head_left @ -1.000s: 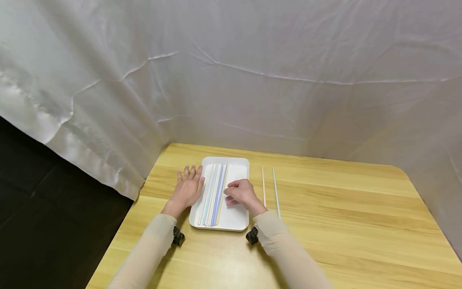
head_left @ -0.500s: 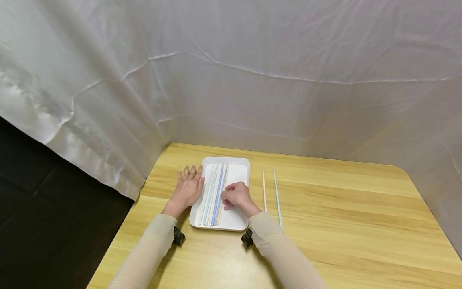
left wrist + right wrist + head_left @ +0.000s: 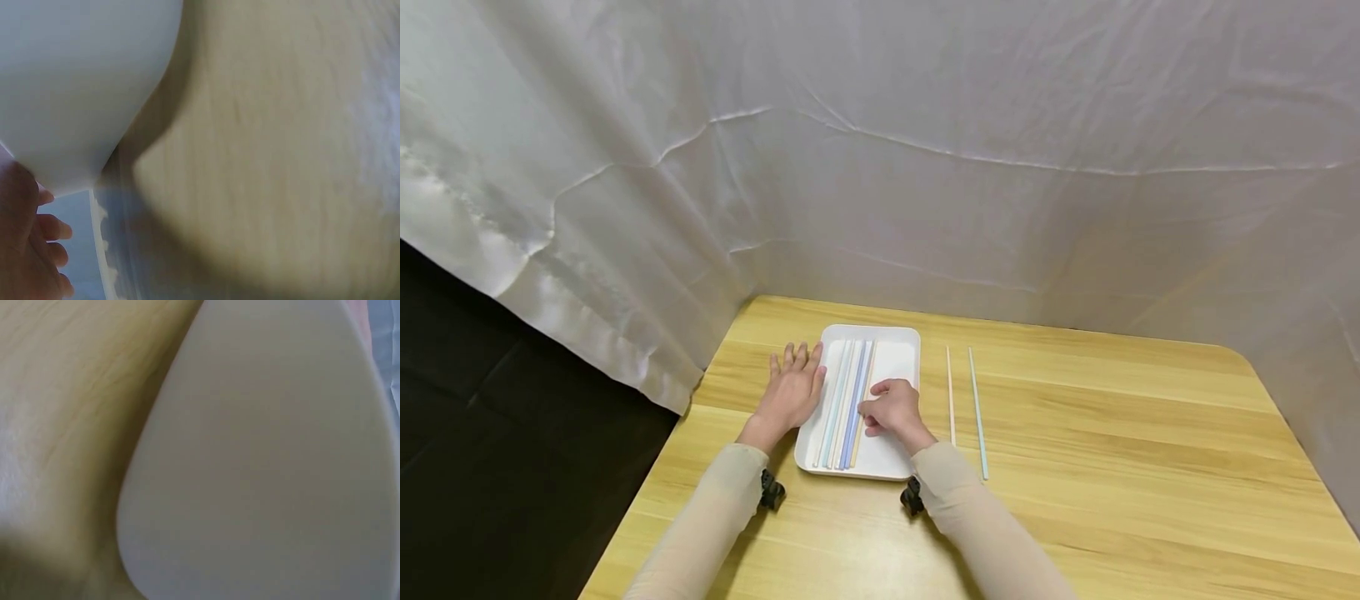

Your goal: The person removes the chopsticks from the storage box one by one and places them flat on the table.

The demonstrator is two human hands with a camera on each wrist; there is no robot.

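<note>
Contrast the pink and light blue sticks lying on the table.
The pink stick is warm in tone, the light blue stick cool. The pink stick lies nearer the tray, the light blue stick farther right. The light blue stick shows end to end; the right sleeve may hide the pink stick's near end. Both are thin and straight.

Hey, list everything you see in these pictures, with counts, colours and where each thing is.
Tray: one, white, on the table
Sticks in tray: several, count unclear; white, light blue, purple, yellow; side by side lengthwise
Pinkish stick: one, pale pink, right of tray
Light blue stick: one, light blue, right of the pinkish stick
Table: one, wood-toned, underneath
Curtain: pale grey, behind
Wrist cameras: two, black, at the wrists
Sleeves: two, beige, on the arms
Left hand: one, at tray's left edge
Right hand: one, over tray
</note>
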